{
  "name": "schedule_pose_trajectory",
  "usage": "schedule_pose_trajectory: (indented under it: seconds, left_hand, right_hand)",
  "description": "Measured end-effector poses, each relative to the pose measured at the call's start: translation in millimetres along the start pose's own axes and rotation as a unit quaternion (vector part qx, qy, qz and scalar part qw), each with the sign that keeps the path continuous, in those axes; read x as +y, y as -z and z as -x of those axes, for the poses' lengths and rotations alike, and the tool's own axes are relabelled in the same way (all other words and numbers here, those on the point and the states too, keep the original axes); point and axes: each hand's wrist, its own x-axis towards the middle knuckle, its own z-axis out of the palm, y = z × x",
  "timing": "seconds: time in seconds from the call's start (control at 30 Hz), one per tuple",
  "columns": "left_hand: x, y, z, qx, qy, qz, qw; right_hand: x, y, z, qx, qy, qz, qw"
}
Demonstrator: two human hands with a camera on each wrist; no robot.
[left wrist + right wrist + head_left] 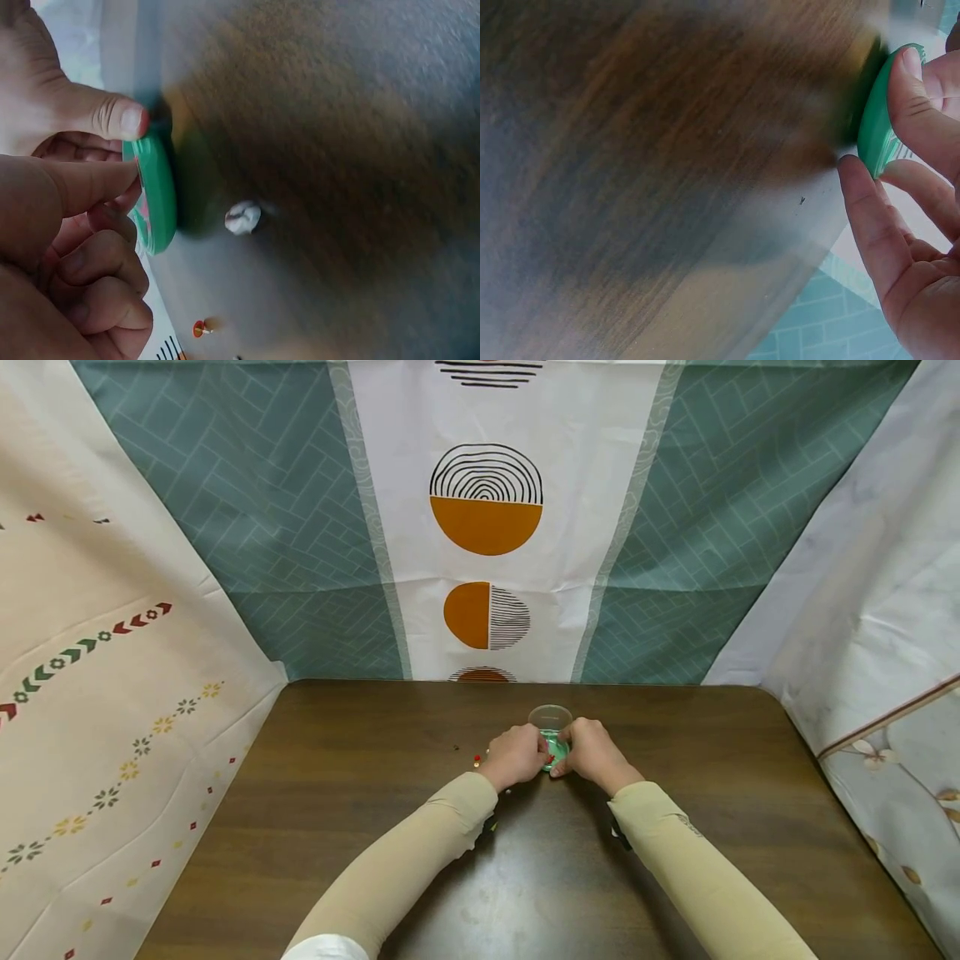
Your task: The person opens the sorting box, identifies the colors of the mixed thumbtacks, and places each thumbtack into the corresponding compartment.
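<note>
A small round green case (558,748) stands on the table between both hands, its clear round lid (550,713) raised behind it. My right hand (594,753) grips the case at its right side; in the right wrist view the thumb lies over the green rim (877,124) and a fingertip is low beside it. From the left, my left hand (514,755) reaches over the case with its fingertips inside the rim and the other fingers curled. Red and pink bits show inside. I cannot tell whether the left fingertips pinch one of them.
A red thumbtack (199,328) lies on the table left of the case. Nearer, a small whitish piece (244,217) lies on the wood. The dark brown table (360,827) meets hanging cloths (292,527) at the back and both sides.
</note>
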Motion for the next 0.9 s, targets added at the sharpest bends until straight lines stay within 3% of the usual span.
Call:
schedule_pose_trajectory:
  seconds: [0.3,0.57,0.73,0.9]
  left_hand:
    - [3.1,-4.9,-0.7,-0.002,0.017,-0.013,0.9998]
    - [-0.9,-5.4,-1.8,0.046,0.013,-0.012,0.9988]
    - [-9.5,8.0,-0.4,0.094,0.007,0.013,0.9955]
    - [-28.4,27.8,-2.0,0.139,0.012,0.058,0.9885]
  right_hand:
    - [-2,1,0,-0.004,-0.01,0.004,1.0]
    - [-3,0,0,-0.006,-0.012,0.003,1.0]
    - [-4,1,0,-0.005,-0.012,0.006,1.0]
    - [-4,1,1,0.0,-0.016,0.007,1.0]
